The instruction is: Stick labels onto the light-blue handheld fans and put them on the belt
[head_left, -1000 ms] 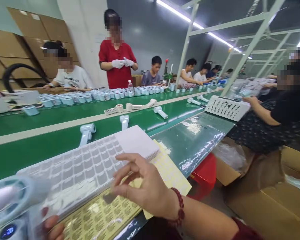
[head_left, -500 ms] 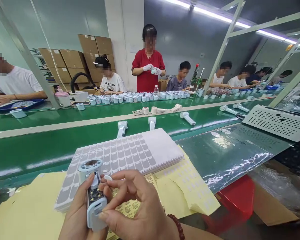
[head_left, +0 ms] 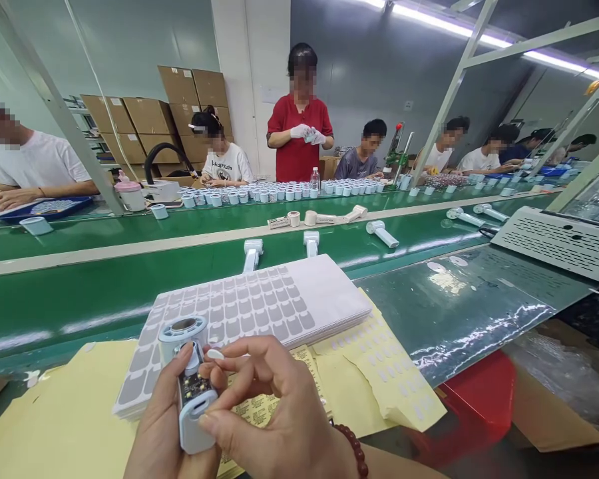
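Note:
My left hand (head_left: 157, 426) is wrapped round a light-blue handheld fan (head_left: 198, 426), its round head tilted up and away from me. A dark circuit board (head_left: 196, 384) shows in the open handle. Over the handle's near end, my right hand (head_left: 279, 406) is bent in a pinch, with the thumb tip against the casing. A small white oval piece (head_left: 215, 354) sits at its index fingertip; the exact grip on it is partly hidden. Beneath the hands lie a stack of sheets with grey labels (head_left: 259, 313) and yellow sticker sheets (head_left: 384, 372).
Beyond the sheets runs a green conveyor belt (head_left: 104, 286) carrying several fans (head_left: 382, 234). Many light-blue cups (head_left: 274, 193) line its far side, where several people sit and one in red (head_left: 299, 143) stands. A perforated metal box (head_left: 559, 243) is at right, above a red stool (head_left: 484, 392).
The camera view has shifted slightly, so the scene sits a little further right. Both hands keep nearly the same pose on the fan, and the white oval piece stays at my right fingertips.

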Motion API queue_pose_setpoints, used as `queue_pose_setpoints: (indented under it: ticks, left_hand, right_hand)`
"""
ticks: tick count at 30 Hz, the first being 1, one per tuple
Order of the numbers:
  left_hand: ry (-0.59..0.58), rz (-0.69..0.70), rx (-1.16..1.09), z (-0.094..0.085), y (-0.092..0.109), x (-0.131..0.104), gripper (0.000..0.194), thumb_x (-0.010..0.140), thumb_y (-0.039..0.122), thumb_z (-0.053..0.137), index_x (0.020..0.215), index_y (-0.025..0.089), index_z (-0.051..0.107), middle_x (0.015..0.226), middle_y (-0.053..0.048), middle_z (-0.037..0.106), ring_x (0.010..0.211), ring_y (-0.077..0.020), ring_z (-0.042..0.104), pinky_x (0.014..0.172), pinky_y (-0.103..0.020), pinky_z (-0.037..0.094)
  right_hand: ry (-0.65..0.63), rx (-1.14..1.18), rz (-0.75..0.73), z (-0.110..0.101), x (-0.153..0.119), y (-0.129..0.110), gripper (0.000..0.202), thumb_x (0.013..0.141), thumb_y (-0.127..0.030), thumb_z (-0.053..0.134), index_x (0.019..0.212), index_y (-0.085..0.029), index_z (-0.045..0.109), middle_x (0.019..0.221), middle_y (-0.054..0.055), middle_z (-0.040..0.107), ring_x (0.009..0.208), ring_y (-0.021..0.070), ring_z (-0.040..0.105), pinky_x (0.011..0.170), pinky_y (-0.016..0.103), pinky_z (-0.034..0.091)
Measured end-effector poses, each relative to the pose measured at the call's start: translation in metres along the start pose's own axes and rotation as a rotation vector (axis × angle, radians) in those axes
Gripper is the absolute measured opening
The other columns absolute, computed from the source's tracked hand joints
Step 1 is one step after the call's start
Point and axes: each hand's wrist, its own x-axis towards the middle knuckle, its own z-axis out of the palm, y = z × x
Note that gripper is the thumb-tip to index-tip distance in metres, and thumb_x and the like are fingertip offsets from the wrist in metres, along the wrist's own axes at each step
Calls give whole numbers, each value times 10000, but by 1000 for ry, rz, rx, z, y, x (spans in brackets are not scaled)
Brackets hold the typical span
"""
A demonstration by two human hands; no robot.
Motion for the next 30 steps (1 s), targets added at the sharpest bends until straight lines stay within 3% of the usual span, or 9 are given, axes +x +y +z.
queue_pose_setpoints:
  ticks: [14,21,25,27,30]
  left_hand:
    - [39,10,10,0,-1,2,247,953,139,493,826,146,704,663,-26,622,489,-105,627,470,-179,532]
    - [-20,27,103,-1,1,-1,264,971,95,460,851,166,684,673,0,648,521,-92,649,519,-169,557]
    - [18,-29,107,-1,2,-5,313,1002,137,406,877,172,690,670,-7,660,520,-100,667,508,-156,559]
    - [39,-88,78,-4,2,-5,314,1013,213,412,885,163,695,706,-33,676,549,-116,685,514,-162,570]
    - [-35,-163,51,-10,2,-5,259,993,250,473,924,149,701,739,-47,672,557,-112,669,444,-111,520]
  right_hand:
    - [16,-39,39,-1,-1,-3,439,672,-154,796,1088,-217,670,826,-3,782,1004,221,745,906,282,598]
    - [40,-52,-31,3,0,-3,411,662,-131,776,1053,-217,686,799,-5,782,963,220,756,876,274,607]
    - [60,-188,-177,4,-2,1,410,695,-114,788,1076,-235,697,778,-10,785,916,212,761,943,285,580]
    - [8,-315,-362,3,-3,4,432,755,-101,778,1154,-233,678,836,9,793,877,206,768,946,277,579]
    - [-12,-544,-697,0,-4,8,523,854,-129,737,1338,-232,569,1003,67,784,957,232,757,955,290,579]
